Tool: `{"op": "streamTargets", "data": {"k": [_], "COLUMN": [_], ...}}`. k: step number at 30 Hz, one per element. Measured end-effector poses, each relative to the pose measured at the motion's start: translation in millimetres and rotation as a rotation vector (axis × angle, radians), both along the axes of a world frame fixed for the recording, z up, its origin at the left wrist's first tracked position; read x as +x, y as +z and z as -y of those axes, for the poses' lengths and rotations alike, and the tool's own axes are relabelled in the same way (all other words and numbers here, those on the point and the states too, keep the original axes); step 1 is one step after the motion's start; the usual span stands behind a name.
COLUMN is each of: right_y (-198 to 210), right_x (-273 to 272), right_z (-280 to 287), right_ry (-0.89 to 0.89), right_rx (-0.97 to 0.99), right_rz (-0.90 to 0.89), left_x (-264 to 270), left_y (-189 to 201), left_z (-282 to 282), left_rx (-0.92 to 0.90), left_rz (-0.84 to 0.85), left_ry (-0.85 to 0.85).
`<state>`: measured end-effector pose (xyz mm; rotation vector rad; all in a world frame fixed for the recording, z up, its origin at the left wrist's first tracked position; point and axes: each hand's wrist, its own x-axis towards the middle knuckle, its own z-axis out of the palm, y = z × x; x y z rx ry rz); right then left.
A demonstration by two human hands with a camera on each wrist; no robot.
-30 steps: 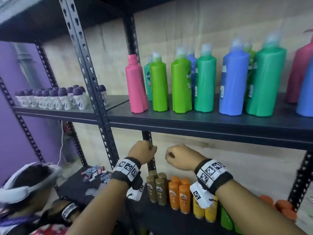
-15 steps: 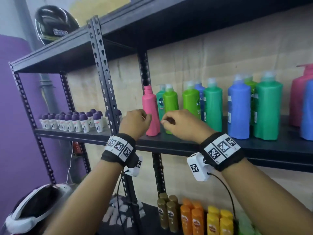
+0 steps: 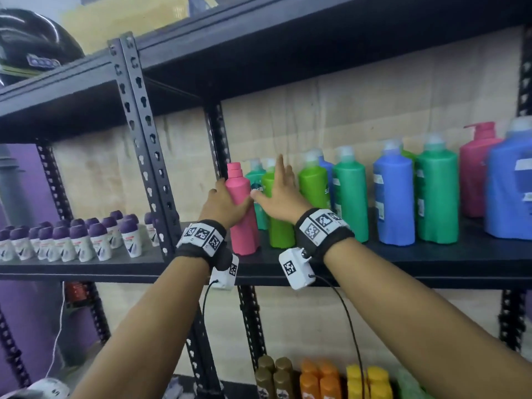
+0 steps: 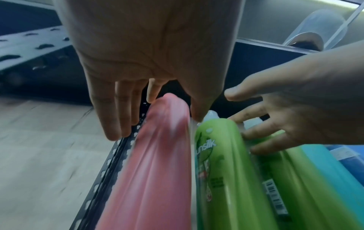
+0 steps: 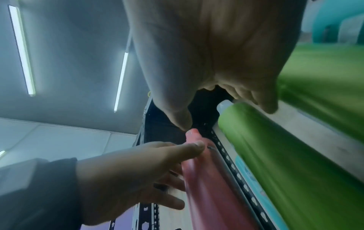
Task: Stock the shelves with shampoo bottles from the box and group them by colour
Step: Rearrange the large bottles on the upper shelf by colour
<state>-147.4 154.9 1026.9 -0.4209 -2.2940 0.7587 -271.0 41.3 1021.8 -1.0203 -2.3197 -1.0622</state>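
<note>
both hands are up at the shelf (image 3: 403, 263). my left hand (image 3: 223, 204) lies with straight fingers against the side of the pink bottle (image 3: 241, 214), thumb across its front; it looks like contact, though the wrist view is blurred. my right hand (image 3: 280, 197) is spread wide over the lime green bottle (image 3: 280, 231). smooth plastic, tapered necks, both upright, caps up, at the shelf's left end.

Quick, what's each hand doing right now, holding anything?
Left hand: open, fingers straight, around the left side of the pink bottle, not yet gripping it.
Right hand: open, fingers spread at the light green bottle, holding nothing.
</note>
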Motion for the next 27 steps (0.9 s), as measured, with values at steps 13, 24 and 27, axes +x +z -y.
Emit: {"op": "streamTargets", "data": {"k": [13,24,27], "right_y": [-11,-28,-28], "right_x": [-20,24,46], "right_z": [-5,12,10], "right_ry": [-0.061,-0.004,0.004], "right_rx": [-0.191,-0.057,-0.017], "right_rz": [-0.165,-0.435,-0.567], "left_x": [-13,29,47], "left_y": [-35,-47,-48], "left_z": [-9,-2,-4], "left_rx": [0.374,0.646,0.695], "left_rz": [0.186,0.192,0.197], "left_ry": [-0.245,-0.306,-0.371]}}
